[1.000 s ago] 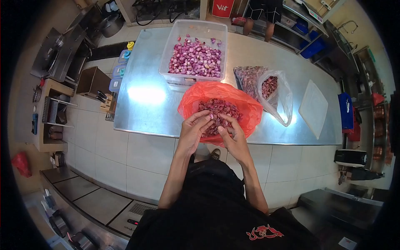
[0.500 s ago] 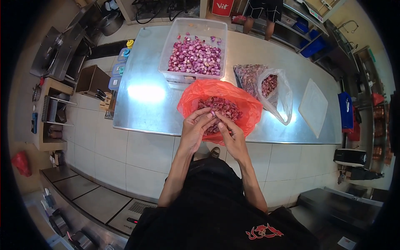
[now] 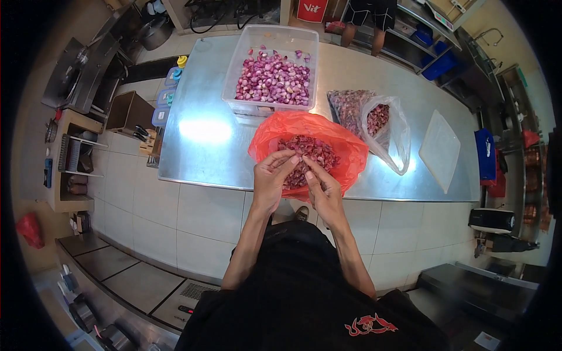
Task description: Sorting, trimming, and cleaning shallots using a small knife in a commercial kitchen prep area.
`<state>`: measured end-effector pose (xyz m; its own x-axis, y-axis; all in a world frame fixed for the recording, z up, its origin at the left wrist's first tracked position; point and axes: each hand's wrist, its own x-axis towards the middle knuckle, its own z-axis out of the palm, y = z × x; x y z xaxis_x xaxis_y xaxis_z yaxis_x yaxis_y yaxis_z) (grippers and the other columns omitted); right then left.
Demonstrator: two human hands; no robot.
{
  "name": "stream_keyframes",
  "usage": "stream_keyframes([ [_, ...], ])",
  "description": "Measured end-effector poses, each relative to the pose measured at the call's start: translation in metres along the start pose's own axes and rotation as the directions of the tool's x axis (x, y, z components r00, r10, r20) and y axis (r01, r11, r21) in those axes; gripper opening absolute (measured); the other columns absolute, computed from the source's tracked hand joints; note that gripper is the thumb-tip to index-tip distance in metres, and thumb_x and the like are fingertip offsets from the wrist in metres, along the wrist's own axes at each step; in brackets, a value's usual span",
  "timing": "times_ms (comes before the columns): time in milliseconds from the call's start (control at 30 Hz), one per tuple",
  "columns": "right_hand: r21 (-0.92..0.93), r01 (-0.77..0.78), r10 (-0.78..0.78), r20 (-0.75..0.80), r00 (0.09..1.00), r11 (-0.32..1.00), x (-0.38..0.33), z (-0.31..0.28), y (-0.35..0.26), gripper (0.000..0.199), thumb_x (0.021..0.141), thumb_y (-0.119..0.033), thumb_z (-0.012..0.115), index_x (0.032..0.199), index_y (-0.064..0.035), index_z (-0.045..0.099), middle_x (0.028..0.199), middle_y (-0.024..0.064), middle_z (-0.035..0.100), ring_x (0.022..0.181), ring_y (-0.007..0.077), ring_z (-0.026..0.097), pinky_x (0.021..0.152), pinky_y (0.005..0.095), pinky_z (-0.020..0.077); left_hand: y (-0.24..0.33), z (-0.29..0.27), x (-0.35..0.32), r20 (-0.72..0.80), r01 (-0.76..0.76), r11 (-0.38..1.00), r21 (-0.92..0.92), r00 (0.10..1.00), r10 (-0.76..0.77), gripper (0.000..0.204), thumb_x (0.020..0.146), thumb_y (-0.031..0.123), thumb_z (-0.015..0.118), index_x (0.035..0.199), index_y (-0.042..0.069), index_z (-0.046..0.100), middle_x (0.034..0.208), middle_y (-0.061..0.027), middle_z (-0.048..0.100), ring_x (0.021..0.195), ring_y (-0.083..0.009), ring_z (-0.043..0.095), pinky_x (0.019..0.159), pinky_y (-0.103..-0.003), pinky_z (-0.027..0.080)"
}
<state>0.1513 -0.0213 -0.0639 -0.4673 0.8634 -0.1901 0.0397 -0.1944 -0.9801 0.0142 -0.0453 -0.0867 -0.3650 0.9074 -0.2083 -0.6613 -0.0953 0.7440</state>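
The steel desk carries a clear tub of peeled shallots, a red bag, a clear bag and a white cutting board.

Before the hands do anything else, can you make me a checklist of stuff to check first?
1. Both hands over the red bag: ok. The left hand and right hand meet above the red plastic bag at the counter's near edge.
2. Something pinched between the fingertips: cannot tell, too small to see.
3. Red bag open: ok, dark reddish peels and pieces show inside.
4. Clear tub has room: ok, the purple peeled shallots fill only its bottom.
5. Clear plastic bag within reach: ok, it lies open just right of the red bag.
6. White cutting board free: ok, nothing lies on it.
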Motion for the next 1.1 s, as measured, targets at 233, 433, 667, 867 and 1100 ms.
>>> stream_keyframes([
  [233, 0.121, -0.114, 0.114, 0.015, 0.993, 0.986, -0.003, 0.003, -0.011, 0.038, 0.1, -0.022, 0.049, 0.136, -0.011, 0.049, 0.061, -0.0088, 0.034, 0.045, 0.0017, 0.026, 0.04, 0.0204, 0.0196, -0.001, -0.005, 0.002, 0.045, -0.025, 0.999, 0.033, 0.999, 0.023, 0.022, 0.086, 0.0, 0.066, 0.108, -0.004, 0.061, 0.105, -0.0113, 0.067, 0.094, -0.0128, 0.063, 0.087, -0.025, 0.05],
  [433, 0.211, -0.17, 0.175, -0.005, 0.985, 0.963, -0.003, 0.002, -0.014, 0.039, 0.1, -0.023, 0.049, 0.137, -0.0114, 0.048, 0.061, -0.0088, 0.033, 0.045, 0.0015, 0.025, 0.039, 0.0203, 0.0193, -0.006, -0.011, 0.0, 0.059, -0.026, 0.998, 0.058, 0.998, 0.023, 0.024, 0.086, 0.0, 0.065, 0.11, -0.002, 0.061, 0.104, -0.0093, 0.066, 0.095, -0.0125, 0.062, 0.087, -0.024, 0.05],
  [667, -0.138, 0.062, -0.078, -0.114, 0.99, 0.989, 0.003, -0.002, 0.001, 0.036, 0.1, -0.021, 0.048, 0.132, -0.0048, 0.052, 0.106, 0.0085, 0.063, 0.096, 0.0146, 0.059, 0.084, 0.0273, 0.0463, -0.007, -0.019, 0.001, 0.141, 0.047, 0.986, 0.158, 0.988, -0.07, 0.025, 0.089, 0.002, 0.062, 0.113, -0.002, 0.06, 0.107, -0.0088, 0.064, 0.097, -0.0131, 0.061, 0.087, -0.027, 0.053],
  [867, -0.227, 0.159, -0.204, -0.187, 0.961, 0.961, 0.004, -0.004, 0.002, 0.036, 0.099, -0.022, 0.047, 0.13, -0.004, 0.053, 0.123, 0.0161, 0.059, 0.115, 0.0193, 0.054, 0.099, 0.0311, 0.0393, -0.006, -0.026, -0.001, 0.192, 0.176, 0.984, -0.006, 0.966, -0.172, 0.023, 0.092, 0.004, 0.058, 0.114, -0.002, 0.059, 0.109, -0.0086, 0.062, 0.096, -0.0145, 0.061, 0.087, -0.03, 0.055],
  [1100, -0.415, 0.02, -0.11, -0.192, 0.975, 0.91, 0.004, -0.018, 0.02, 0.025, 0.096, -0.018, 0.055, 0.112, 0.0006, 0.056, 0.104, 0.0153, 0.064, 0.095, 0.0178, 0.06, 0.084, 0.0296, 0.0457, -0.009, -0.029, 0.0, 0.085, 0.149, 0.988, 0.027, 0.985, -0.151, 0.024, 0.092, 0.003, 0.058, 0.115, -0.002, 0.06, 0.11, -0.0095, 0.062, 0.097, -0.0145, 0.061, 0.086, -0.028, 0.054],
])
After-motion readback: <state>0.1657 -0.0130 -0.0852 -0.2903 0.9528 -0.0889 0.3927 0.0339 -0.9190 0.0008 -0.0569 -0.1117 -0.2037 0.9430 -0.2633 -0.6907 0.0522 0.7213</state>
